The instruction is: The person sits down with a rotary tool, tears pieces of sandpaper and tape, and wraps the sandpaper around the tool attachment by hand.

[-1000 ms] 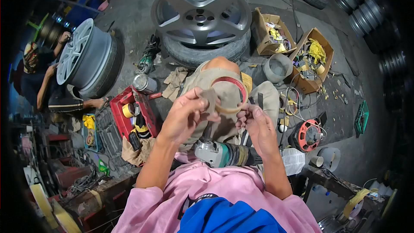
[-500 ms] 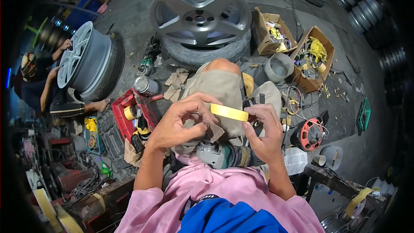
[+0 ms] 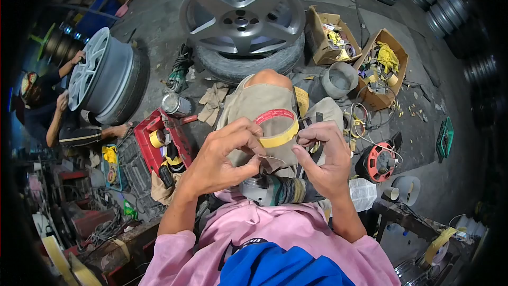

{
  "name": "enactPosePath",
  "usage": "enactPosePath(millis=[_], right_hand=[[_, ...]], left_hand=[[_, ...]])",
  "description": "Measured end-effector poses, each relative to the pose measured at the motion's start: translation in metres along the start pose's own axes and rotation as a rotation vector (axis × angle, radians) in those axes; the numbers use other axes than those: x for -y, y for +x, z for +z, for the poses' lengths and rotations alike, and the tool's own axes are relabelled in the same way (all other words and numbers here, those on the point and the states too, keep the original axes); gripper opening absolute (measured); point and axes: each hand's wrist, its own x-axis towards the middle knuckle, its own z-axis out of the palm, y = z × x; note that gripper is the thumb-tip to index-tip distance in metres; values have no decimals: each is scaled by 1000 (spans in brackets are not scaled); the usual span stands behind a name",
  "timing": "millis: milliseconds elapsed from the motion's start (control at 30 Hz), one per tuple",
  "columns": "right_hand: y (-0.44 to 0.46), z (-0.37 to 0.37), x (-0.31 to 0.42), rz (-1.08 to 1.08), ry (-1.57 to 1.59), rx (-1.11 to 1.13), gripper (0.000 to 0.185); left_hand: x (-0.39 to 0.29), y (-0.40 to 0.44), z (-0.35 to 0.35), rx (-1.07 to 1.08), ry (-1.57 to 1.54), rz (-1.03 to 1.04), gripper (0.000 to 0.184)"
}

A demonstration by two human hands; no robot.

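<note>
A roll of yellow masking tape (image 3: 280, 140), its inner ring printed red, is held up in front of my knee. My left hand (image 3: 225, 153) grips the roll's left side. A small brown scrap that looks like sandpaper (image 3: 272, 164) is pinched between that thumb and fingers. My right hand (image 3: 325, 153) has its bent fingertips and thumb at the roll's right edge; exactly where they touch is hard to make out. Below both hands, an angle grinder (image 3: 257, 191) with a wrapped body lies across my lap.
Ahead stands a grey alloy wheel (image 3: 241, 39) on a tyre (image 3: 251, 69). Cardboard boxes (image 3: 389, 92) of scraps and a red cable reel (image 3: 378, 164) are to the right. A red toolbox (image 3: 145, 140) lies left; beyond it a co-worker (image 3: 45, 100) handles another wheel (image 3: 108, 77).
The tape roll has turned from edge-on, so its open ring and red inside now show. My right fingers have shifted slightly at its right edge. My left hand keeps the scrap.
</note>
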Motion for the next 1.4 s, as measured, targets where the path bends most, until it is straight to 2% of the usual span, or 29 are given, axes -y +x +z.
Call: enactPosePath(millis=[67, 133, 267, 367, 433, 667, 733, 833, 967, 1067, 1100, 1200, 1300, 1367, 1400], right_hand=[[-1, 11, 1, 29, 83, -15, 31], [-1, 27, 5, 135, 449, -199, 28], [-3, 33, 8, 161, 402, -242, 28], [-4, 33, 10, 219, 487, -268, 26], [-5, 32, 10, 295, 528, -293, 24], [-4, 33, 8, 310, 394, -343, 18], [-5, 33, 3, 192, 265, -338, 18], [-4, 33, -2, 158, 227, -342, 19], [1, 30, -6, 251, 318, -308, 21], [1, 33, -12, -8, 73, -301, 30], [0, 34, -10, -8, 75, -298, 30], [-3, 33, 3, -189, -18, -288, 36], [-10, 25, 5, -239, -54, -234, 37], [-13, 10, 3, -195, -33, -242, 34], [-13, 2, 2, -104, 66, -288, 32]], left_hand=[[-1, 1, 8, -118, 87, 95, 15], [0, 2, 14, -162, 118, 147, 16], [5, 3, 27, -258, 228, 237, 18], [8, 5, 31, -267, 317, 267, 21], [7, 5, 33, -252, 353, 271, 22], [7, 7, 35, -178, 437, 280, 24], [7, 8, 36, -183, 433, 271, 23], [6, 8, 36, -173, 438, 262, 23], [4, 9, 36, -111, 403, 276, 24], [1, 9, 38, -64, 405, 192, 24], [2, 10, 38, -66, 405, 190, 24], [3, 18, 40, -104, 327, 158, 24], [1, 22, 40, -73, 181, 110, 20], [0, 24, 40, 47, -48, 4, 17], [-3, 24, 37, 52, -53, 1, 17]])
